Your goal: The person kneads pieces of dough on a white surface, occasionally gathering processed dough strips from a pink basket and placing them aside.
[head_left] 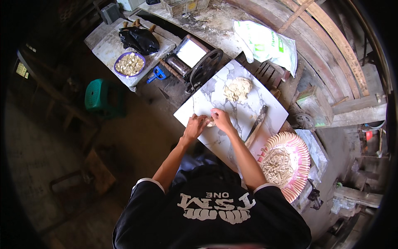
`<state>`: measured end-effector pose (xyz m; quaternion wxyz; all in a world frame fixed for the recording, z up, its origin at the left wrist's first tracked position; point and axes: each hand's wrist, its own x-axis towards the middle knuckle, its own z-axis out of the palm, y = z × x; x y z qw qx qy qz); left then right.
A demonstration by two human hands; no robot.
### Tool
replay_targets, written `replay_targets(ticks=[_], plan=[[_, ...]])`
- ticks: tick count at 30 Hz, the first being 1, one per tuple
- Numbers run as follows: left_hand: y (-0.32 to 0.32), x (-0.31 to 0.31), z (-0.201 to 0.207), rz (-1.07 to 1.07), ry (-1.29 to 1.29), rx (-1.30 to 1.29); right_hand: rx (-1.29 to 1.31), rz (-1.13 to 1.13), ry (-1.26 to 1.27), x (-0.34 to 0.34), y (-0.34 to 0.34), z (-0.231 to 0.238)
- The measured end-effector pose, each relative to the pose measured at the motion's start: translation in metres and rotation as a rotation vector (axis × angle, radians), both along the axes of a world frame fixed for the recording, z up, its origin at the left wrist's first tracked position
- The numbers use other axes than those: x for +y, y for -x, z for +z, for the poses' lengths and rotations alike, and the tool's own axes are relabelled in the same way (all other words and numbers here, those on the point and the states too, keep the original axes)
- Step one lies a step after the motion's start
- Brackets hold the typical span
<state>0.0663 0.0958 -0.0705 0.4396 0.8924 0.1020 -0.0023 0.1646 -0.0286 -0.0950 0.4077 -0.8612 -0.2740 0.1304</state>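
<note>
My left hand (195, 127) and my right hand (222, 119) meet over the near-left part of a marble-patterned board (199, 103). Both sets of fingers are bent around a small piece of pale dough (210, 123), which they partly hide. Farther back on the board sits a larger rough lump of dough (237, 89). To the right of my right hand lies a long, narrow knife-like tool (258, 120), dark at its far end and light brown at its near end. A pink-lined round basket (297, 179) beside the board holds many pale dough strips (278, 165), with more strips ringed along its rim.
Behind the board stands a hand-cranked roller machine (188, 58) with a large dark wheel. A purple-rimmed bowl (129, 64) of pale pieces and a black plastic bag (139, 40) rest on the left table. A green stool (103, 98) stands below; a white sack (267, 45) lies back right.
</note>
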Motion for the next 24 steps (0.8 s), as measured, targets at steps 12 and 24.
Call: replay_targets(ticks=[12,24], plan=[[0.015,-0.013,-0.019,0.232,-0.028,-0.006,-0.251,-0.293,0.285,0.032,0.026,-0.009],[0.032,-0.048,-0.014,0.323,-0.389,-0.082,-0.353,-0.066,0.358,0.006,0.062,0.006]])
